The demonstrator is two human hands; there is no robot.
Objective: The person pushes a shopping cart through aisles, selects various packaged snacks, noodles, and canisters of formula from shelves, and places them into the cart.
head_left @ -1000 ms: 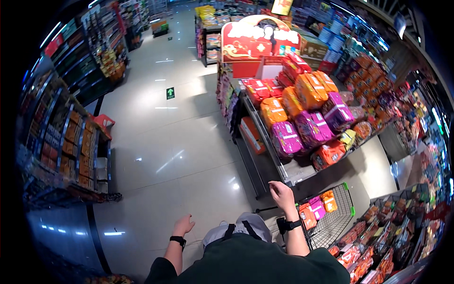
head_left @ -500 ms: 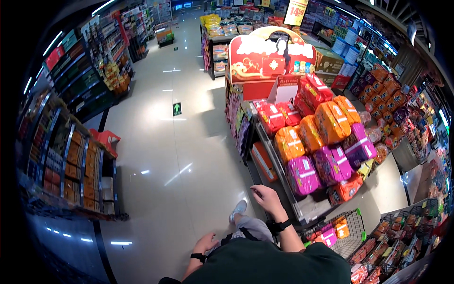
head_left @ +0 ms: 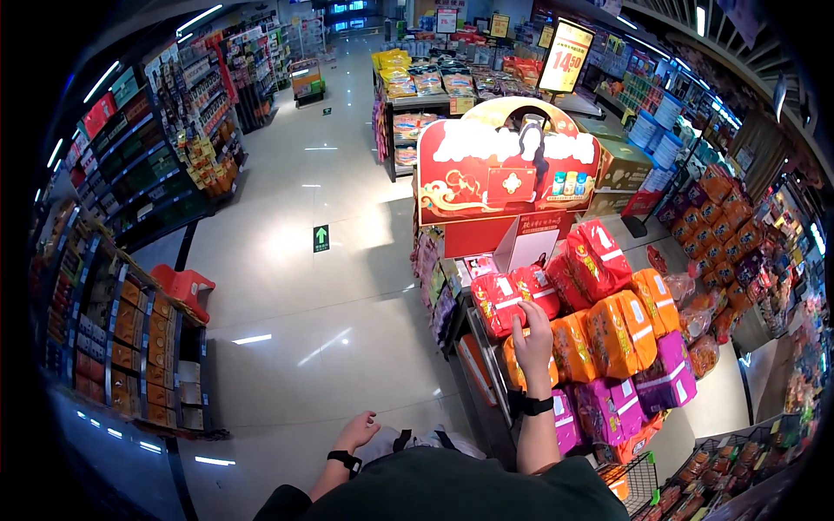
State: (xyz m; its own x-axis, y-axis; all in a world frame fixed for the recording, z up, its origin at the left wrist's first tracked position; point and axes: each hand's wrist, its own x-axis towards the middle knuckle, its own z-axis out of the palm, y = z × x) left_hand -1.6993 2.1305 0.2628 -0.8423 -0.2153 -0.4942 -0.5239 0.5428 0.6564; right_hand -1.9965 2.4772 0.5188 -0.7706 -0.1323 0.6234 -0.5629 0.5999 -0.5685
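My right hand [head_left: 532,343] is raised over the front left of the display table [head_left: 479,334], fingers slightly bent and apart, by a red multipack [head_left: 497,314] and an orange one [head_left: 569,346]. Whether the fingertips touch a pack is hard to tell; nothing is gripped. More red [head_left: 591,265] and purple [head_left: 665,373] packs are piled there, under a red header board [head_left: 504,191]. My left hand [head_left: 356,430] hangs low beside my body, fingers loosely apart and holding nothing.
Shelving [head_left: 113,330] lines the left, with a red plastic stool [head_left: 187,286] beside it. A tiled aisle [head_left: 339,286] runs ahead past another display [head_left: 417,91]. A cart [head_left: 638,482] with packs is at the lower right, and racks of goods [head_left: 721,226] crowd the right.
I have moved closer to the display. My right hand has risen and reached forward over the packs; the cart has slipped further down out of view.
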